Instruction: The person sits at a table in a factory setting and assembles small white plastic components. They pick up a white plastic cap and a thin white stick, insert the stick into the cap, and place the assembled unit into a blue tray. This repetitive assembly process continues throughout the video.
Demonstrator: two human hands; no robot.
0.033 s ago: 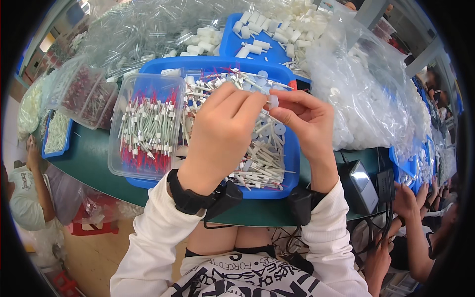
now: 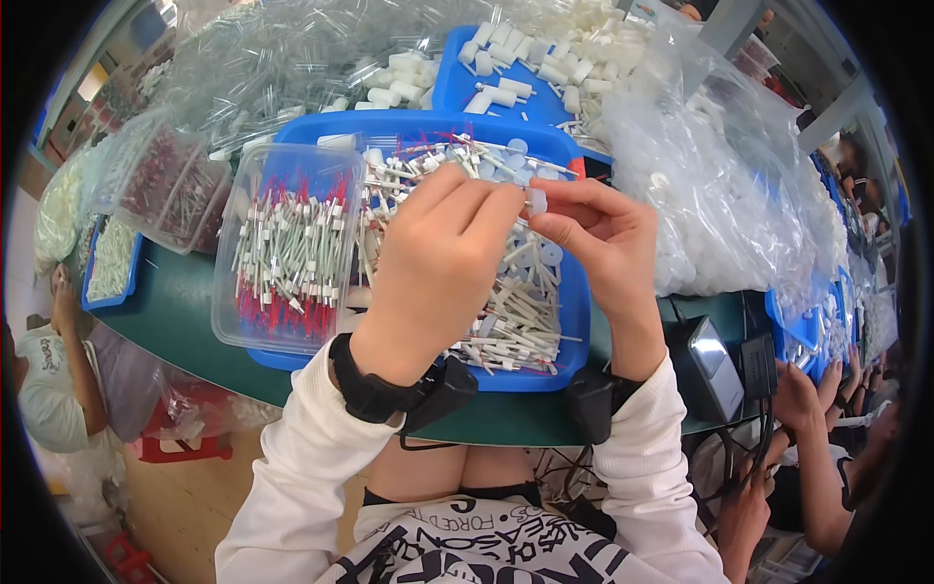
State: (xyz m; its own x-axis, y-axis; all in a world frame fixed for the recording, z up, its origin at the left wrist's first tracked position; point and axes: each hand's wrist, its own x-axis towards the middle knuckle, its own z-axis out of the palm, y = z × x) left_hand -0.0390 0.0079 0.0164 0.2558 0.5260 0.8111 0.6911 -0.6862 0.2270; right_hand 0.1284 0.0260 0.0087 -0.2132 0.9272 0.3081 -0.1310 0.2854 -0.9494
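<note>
My left hand (image 2: 436,273) and my right hand (image 2: 605,243) meet above the blue tray (image 2: 576,321), fingertips almost touching. Between thumb and forefinger, the right hand pinches a small translucent white cap (image 2: 537,200). The left fingers are closed together right beside that cap; whatever they grip is mostly hidden behind them. Below lie many thin white sticks (image 2: 511,313) and pale round caps (image 2: 551,254), loose in the tray. A clear plastic box (image 2: 226,326) rests on the tray's left side, filled with thin pale sticks with white collars and red bristly ends (image 2: 292,248).
Behind stands another blue tray (image 2: 457,83) with white cylinders. Clear plastic bags (image 2: 720,195) bulge at the right and back. A grey boxy device (image 2: 713,365) with cables sits at the right table edge. Divided boxes (image 2: 175,185) stand left; other people's hands (image 2: 800,394) work nearby.
</note>
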